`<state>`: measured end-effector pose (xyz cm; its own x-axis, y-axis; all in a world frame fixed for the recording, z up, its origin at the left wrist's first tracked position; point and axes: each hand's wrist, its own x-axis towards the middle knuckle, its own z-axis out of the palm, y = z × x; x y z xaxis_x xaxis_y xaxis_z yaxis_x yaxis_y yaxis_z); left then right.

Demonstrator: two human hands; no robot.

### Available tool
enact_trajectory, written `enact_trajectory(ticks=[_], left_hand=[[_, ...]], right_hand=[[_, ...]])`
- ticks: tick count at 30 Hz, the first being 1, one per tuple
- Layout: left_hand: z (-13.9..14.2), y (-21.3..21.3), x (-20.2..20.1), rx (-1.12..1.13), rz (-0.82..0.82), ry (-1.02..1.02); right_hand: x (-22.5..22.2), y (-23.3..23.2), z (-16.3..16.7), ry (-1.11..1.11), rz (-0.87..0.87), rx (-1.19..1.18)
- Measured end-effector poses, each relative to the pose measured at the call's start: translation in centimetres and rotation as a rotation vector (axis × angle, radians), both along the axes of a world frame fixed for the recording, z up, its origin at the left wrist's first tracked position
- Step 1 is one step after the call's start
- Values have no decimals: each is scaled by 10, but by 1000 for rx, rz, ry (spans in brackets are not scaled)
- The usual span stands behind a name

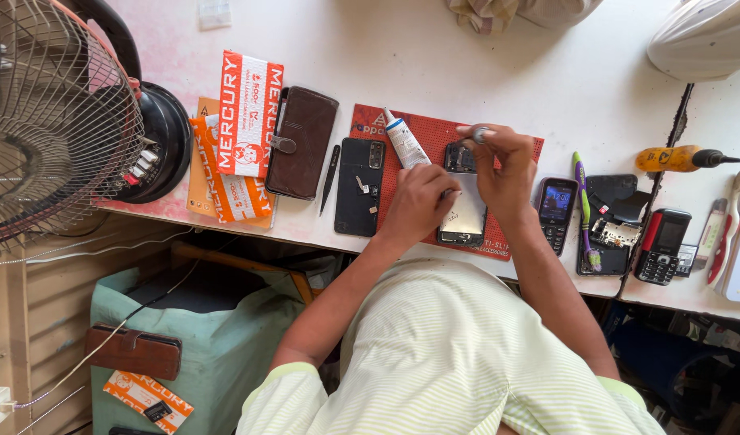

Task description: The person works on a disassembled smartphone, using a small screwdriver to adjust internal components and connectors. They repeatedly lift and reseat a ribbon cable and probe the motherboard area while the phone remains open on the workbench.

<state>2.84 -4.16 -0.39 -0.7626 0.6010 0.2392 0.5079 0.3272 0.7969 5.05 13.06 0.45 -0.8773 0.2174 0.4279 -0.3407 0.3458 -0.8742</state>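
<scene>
My left hand (419, 199) grips a white glue tube (405, 142), its nozzle end pointing away from me. The hand rests against the left edge of an opened smartphone (464, 216) that lies back-up on a red work mat (434, 133). My right hand (501, 165) sits over the top of that phone, fingers pinched on a small part near the camera corner. A black phone back cover (359, 187) lies just left of my left hand.
Left of the cover lie black tweezers (330, 177), a brown wallet case (302, 142) and orange-and-white packets (247, 113). A desk fan (52, 121) stands far left. To the right are a keypad phone (556, 211), a toothbrush (582, 205), a dismantled phone (613, 229) and a yellow screwdriver (677, 159).
</scene>
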Motion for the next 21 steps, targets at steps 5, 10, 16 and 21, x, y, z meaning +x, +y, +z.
enact_trajectory(ticks=[5,10,16,21], left_hand=[[9,-21,3,-74,5,-30],[12,-20,16,-99,-42,13],[10,-13,20,-161,-103,116],[9,-7,16,-193,-149,174]], right_hand=[[19,10,5,97,-76,-207],[51,13,14,84,-126,-195],[84,16,17,34,-194,-192],[101,16,16,10,-250,-177]])
